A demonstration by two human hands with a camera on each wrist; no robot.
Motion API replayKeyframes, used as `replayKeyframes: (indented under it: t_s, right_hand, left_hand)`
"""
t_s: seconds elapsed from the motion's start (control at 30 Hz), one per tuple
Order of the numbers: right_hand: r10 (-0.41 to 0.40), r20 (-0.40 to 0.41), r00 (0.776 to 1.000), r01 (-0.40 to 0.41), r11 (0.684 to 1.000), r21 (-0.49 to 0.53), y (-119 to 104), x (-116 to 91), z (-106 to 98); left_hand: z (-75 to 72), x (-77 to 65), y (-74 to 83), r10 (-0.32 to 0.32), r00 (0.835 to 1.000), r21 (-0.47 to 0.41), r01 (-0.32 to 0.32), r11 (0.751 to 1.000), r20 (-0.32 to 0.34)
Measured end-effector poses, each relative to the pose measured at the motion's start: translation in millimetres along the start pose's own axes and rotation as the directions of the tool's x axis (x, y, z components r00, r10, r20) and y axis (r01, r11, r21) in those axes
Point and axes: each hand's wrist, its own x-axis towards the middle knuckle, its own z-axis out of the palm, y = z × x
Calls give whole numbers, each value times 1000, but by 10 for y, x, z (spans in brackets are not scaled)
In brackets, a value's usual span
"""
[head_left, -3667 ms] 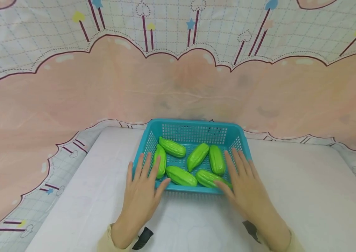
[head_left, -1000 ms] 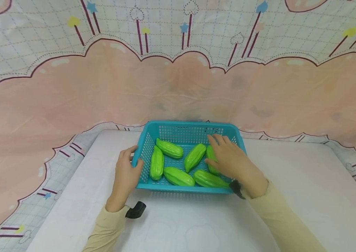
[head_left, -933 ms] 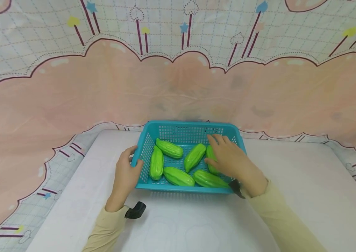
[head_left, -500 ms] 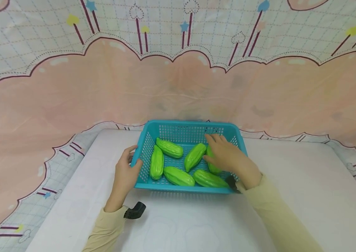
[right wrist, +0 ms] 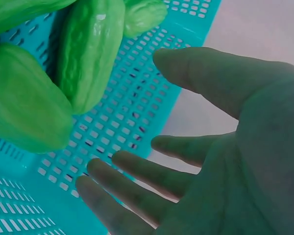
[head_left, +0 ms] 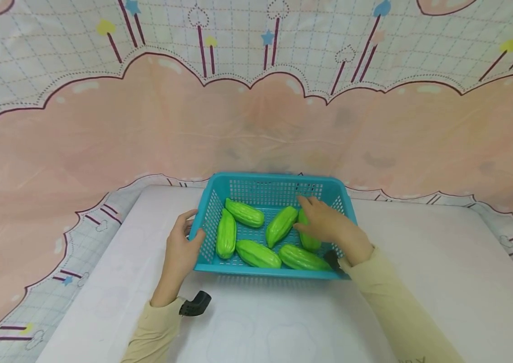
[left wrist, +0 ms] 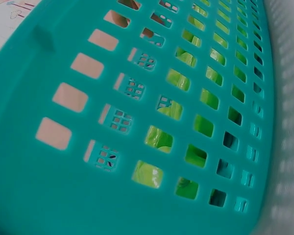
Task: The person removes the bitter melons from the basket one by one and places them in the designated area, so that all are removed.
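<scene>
A teal plastic basket (head_left: 274,177) stands on the white table, with several green bitter gourds (head_left: 258,254) lying apart inside it. My left hand (head_left: 182,254) grips the basket's left rim, thumb on the near side and fingers curled over the outside. Only the perforated basket wall (left wrist: 54,181) fills the left wrist view. Over the basket's right part, my right hand (head_left: 326,224) hovers with loosely spread fingers, partly covering the rightmost gourd (head_left: 309,242). In the right wrist view, this hand (right wrist: 215,166) holds nothing, and a gourd (right wrist: 90,54) lies beyond the fingertips.
White table (head_left: 274,322) surface extends on both sides of the basket and in front of it. A patterned cloth backdrop (head_left: 256,126) rises right behind the basket. A black strap piece (head_left: 195,303) sticks out at the left wrist.
Both hands were spread over the basket's left and right sides. Since then the left has taken hold of the left rim, and the right has moved inward over the rightmost gourd. Lately little moved.
</scene>
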Motion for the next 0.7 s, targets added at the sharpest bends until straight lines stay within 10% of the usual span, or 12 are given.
replayKeyframes:
  t_s: [0.7]
  right_hand:
    - [53,117,992,-55,998,17,105,145,56]
  left_hand:
    - [-3,-30,21,-14,1000,2,14,1000,3]
